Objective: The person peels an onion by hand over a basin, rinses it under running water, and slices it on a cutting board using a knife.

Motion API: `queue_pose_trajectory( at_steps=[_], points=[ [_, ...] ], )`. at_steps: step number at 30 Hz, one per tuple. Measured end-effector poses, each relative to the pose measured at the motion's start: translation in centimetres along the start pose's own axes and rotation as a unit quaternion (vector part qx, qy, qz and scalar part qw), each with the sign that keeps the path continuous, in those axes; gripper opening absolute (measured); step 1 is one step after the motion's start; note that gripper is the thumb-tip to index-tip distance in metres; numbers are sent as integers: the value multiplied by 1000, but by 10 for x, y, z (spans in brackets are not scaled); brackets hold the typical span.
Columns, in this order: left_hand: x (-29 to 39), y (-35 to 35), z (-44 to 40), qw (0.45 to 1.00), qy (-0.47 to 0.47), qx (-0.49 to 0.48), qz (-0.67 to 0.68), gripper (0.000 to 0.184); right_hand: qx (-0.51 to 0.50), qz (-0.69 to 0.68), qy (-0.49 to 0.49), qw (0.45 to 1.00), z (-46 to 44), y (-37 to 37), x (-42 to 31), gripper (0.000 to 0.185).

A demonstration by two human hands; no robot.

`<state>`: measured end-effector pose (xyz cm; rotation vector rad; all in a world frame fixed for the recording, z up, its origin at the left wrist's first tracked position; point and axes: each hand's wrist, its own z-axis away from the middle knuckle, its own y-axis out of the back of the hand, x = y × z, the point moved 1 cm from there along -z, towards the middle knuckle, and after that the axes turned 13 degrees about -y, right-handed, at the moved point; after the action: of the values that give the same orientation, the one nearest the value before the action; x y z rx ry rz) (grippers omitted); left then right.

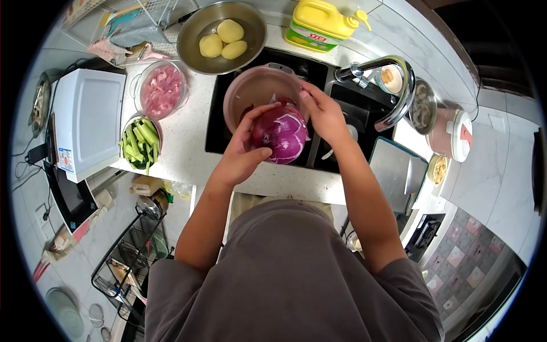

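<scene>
A large, glossy red cabbage point(283, 138) with white veins is held above a pinkish basin point(232, 97) in the sink. My left hand point(245, 149) is wrapped around its left side, thumb across the near face and fingers over the top. At the far right side of the cabbage, my right hand point(323, 111) has its fingers bent, close to the basin rim. Some of its fingertips are hidden. Darker red leaf edges show at the top of the cabbage. Water appears to lie in the basin.
Around the black sink point(213, 134) stand a steel bowl point(191, 54) with peeled potatoes, a yellow detergent jug point(316, 25), a bowl of cut meat point(162, 90) and a bowl of green pieces point(139, 142). A faucet point(405, 91) arches over the right basin, near a cutting board point(390, 168).
</scene>
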<state>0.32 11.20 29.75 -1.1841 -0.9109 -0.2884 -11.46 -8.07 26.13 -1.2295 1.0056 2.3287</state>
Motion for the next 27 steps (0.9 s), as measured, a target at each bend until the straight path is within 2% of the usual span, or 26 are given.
queue_pose_trajectory(
  at_steps=[1,2,4,5,7,9,10,11,13,16,18,20,21,23,24,25,26,27],
  points=[
    [-1,1,-1,1000,0,-3,-17,91,-65,-78,-7,995,7,5,-13,39],
    [-2,2,-1,1000,-2,-1,-16,91,-67,-77,-7,995,16,10,-21,39],
    [-5,5,-2,995,-32,-21,-90,94,-202,-222,-102,949,33,15,-31,39],
    [-4,4,-4,995,-33,-21,-89,94,-192,-190,-60,961,39,12,-35,32],
    [-1,0,-7,990,-40,-35,-132,98,-177,-210,-46,960,38,6,-17,26],
    [-4,-5,-8,992,-56,-22,-108,101,-122,-237,-40,963,44,4,-19,14],
    [-5,-6,-8,994,-72,-9,-85,104,-123,-238,-38,963,43,0,-20,14],
    [-5,-5,-9,994,-72,-10,-86,104,-86,-260,-25,962,42,-2,-18,13],
    [-8,-3,-12,997,-67,32,-4,102,-12,-283,-2,959,37,-9,-11,15],
    [-15,-2,-16,996,-71,58,14,95,2,-282,9,959,21,-26,6,16],
    [-20,5,-17,996,-70,56,-28,89,23,-277,-9,961,13,-32,5,17],
    [-22,3,-18,986,-40,145,70,84,17,-272,-80,959,9,-35,4,18],
    [-22,2,-20,986,-42,146,70,84,-25,-232,-101,967,5,-35,2,11],
    [-21,2,-19,987,-103,120,-26,86,-7,-190,-70,979,3,-31,1,10],
    [-17,2,-17,987,-103,124,-26,86,15,-150,-39,988,5,-27,-7,12],
    [-10,0,-17,982,-104,93,-125,90,-2,-167,-11,986,5,-19,-17,23],
    [-5,-2,-17,968,-102,62,-222,95,1,-162,40,986,7,-11,-26,29],
    [-3,-4,-16,966,-113,69,-222,105,1,-114,105,988,18,1,-51,29]
  ],
)
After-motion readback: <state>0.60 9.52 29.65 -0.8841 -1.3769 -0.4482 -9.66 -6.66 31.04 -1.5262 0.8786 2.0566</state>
